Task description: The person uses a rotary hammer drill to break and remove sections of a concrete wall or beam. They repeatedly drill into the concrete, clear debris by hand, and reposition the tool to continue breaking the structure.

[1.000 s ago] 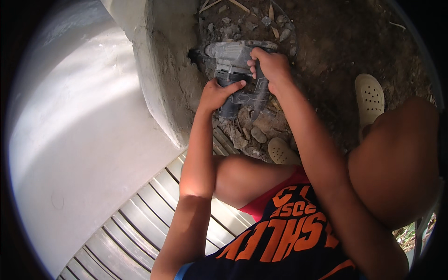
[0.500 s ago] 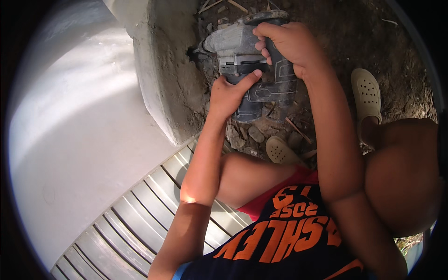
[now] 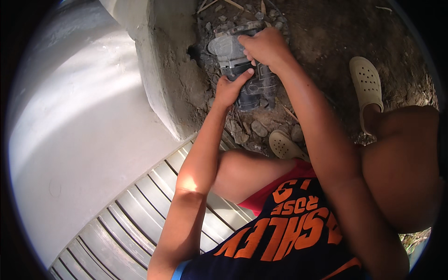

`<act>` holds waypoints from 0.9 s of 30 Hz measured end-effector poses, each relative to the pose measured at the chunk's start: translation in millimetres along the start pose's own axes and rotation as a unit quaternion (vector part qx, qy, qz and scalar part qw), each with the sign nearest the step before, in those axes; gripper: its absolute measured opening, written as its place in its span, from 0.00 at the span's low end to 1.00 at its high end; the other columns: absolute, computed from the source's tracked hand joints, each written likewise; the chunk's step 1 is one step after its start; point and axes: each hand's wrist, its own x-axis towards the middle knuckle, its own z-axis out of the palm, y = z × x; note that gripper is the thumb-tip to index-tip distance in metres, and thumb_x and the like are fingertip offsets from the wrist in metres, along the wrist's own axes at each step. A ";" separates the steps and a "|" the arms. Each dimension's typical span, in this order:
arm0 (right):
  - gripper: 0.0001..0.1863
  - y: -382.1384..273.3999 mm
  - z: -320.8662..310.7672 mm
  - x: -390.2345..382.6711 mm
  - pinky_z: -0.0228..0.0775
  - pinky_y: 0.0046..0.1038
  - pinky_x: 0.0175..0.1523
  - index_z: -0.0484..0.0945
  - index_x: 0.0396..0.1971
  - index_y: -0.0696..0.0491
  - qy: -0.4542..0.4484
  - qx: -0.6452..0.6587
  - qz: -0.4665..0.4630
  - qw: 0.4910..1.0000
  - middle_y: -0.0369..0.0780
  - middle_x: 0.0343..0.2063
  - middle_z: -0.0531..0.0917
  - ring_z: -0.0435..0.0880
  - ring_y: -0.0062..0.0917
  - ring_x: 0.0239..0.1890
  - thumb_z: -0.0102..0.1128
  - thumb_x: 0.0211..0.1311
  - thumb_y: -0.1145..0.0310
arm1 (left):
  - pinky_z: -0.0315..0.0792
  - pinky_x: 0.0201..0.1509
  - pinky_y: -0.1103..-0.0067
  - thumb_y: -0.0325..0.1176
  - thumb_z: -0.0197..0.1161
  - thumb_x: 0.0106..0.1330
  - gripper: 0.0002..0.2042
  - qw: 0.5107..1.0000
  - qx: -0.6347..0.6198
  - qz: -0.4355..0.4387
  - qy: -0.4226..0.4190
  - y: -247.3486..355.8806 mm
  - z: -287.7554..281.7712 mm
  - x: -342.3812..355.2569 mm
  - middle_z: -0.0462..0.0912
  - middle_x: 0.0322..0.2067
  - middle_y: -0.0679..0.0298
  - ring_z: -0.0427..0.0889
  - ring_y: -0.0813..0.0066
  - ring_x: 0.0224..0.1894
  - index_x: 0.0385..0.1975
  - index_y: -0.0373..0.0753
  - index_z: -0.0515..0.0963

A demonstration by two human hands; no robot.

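A dusty grey-and-black rotary hammer (image 3: 232,50) is held low over the rubble at the concrete edge. My right hand (image 3: 267,46) is closed around its rear handle, at the far right end of the tool. My left hand (image 3: 228,89) grips the near-left side of its body, thumb lying across the dark housing. The tool's front end points left, toward a dark hole (image 3: 194,52) at the base of the concrete. Its bit cannot be made out, and the fingers of my left hand are mostly hidden beneath the tool.
A rough concrete wall (image 3: 172,79) stands close on the left, with a smooth pale surface (image 3: 84,126) beyond it. Ribbed metal sheeting (image 3: 135,205) lies at the lower left. Stones and bamboo slivers litter the soil (image 3: 322,42). My beige clogs (image 3: 366,79) are near the tool.
The rotary hammer and both hands appear lower and farther away, with my right hand shifted left. The bit that showed by the concrete is out of sight, and the dark hole shows more.
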 end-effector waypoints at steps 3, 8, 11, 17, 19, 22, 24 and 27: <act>0.18 -30.1 -22.7 -23.1 0.77 0.30 0.29 0.84 0.20 0.64 -0.009 -0.025 -0.033 0.999 0.44 0.18 0.85 0.83 0.27 0.19 0.67 0.60 0.63 | 0.82 0.44 0.76 0.49 0.79 0.63 0.29 1.000 -0.021 0.019 0.006 30.8 28.4 -37.0 0.90 0.40 0.55 0.89 0.71 0.38 0.48 0.25 0.83; 0.14 -38.3 -55.8 -55.0 0.73 0.28 0.27 0.85 0.27 0.63 -0.040 0.097 -0.023 0.994 0.42 0.23 0.85 0.82 0.24 0.23 0.69 0.62 0.64 | 0.82 0.48 0.75 0.51 0.78 0.62 0.32 0.996 0.086 -0.001 0.014 60.9 37.3 -71.7 0.90 0.42 0.54 0.89 0.70 0.41 0.50 0.24 0.82; 0.16 -12.4 -45.7 -48.4 0.76 0.31 0.28 0.83 0.21 0.65 -0.020 0.193 0.000 0.981 0.44 0.19 0.85 0.83 0.27 0.21 0.67 0.60 0.65 | 0.82 0.45 0.75 0.52 0.80 0.59 0.33 0.984 0.167 0.007 0.060 52.7 24.2 -61.6 0.90 0.39 0.53 0.90 0.70 0.38 0.47 0.23 0.83; 0.12 82.0 -11.3 -12.2 0.76 0.30 0.26 0.84 0.25 0.64 0.008 0.340 0.094 0.936 0.42 0.23 0.86 0.82 0.25 0.21 0.67 0.62 0.69 | 0.82 0.48 0.72 0.58 0.84 0.49 0.39 0.949 0.305 0.006 0.083 4.8 -7.9 0.5 0.91 0.37 0.49 0.90 0.66 0.39 0.42 0.21 0.84; 0.13 108.2 -10.7 -9.0 0.77 0.31 0.26 0.84 0.24 0.65 0.032 0.359 0.112 0.926 0.43 0.22 0.86 0.84 0.25 0.21 0.67 0.62 0.70 | 0.81 0.49 0.71 0.59 0.84 0.48 0.40 0.933 0.352 0.019 0.070 -7.6 -6.8 8.0 0.91 0.38 0.48 0.90 0.65 0.40 0.42 0.20 0.84; 0.15 124.5 -19.4 0.2 0.79 0.32 0.27 0.84 0.22 0.65 0.048 0.289 0.123 0.948 0.45 0.22 0.87 0.86 0.27 0.22 0.67 0.61 0.68 | 0.81 0.50 0.70 0.59 0.84 0.47 0.41 0.913 0.401 -0.008 0.079 -17.4 10.8 22.3 0.90 0.38 0.47 0.90 0.63 0.42 0.43 0.20 0.83; 0.18 121.3 -19.7 12.5 0.83 0.33 0.30 0.84 0.20 0.64 0.045 0.197 0.114 0.973 0.48 0.22 0.88 0.89 0.30 0.22 0.69 0.59 0.62 | 0.82 0.51 0.69 0.59 0.84 0.49 0.40 0.933 0.347 0.002 0.101 -31.0 5.4 31.7 0.90 0.40 0.49 0.90 0.62 0.43 0.44 0.21 0.83; 0.18 58.1 -21.1 31.5 0.85 0.34 0.34 0.85 0.21 0.63 0.110 -0.122 -0.019 0.986 0.49 0.23 0.89 0.91 0.31 0.25 0.68 0.58 0.62 | 0.82 0.48 0.71 0.51 0.81 0.59 0.32 0.996 0.081 -0.019 0.025 -5.0 33.9 22.8 0.89 0.42 0.52 0.89 0.67 0.42 0.45 0.23 0.83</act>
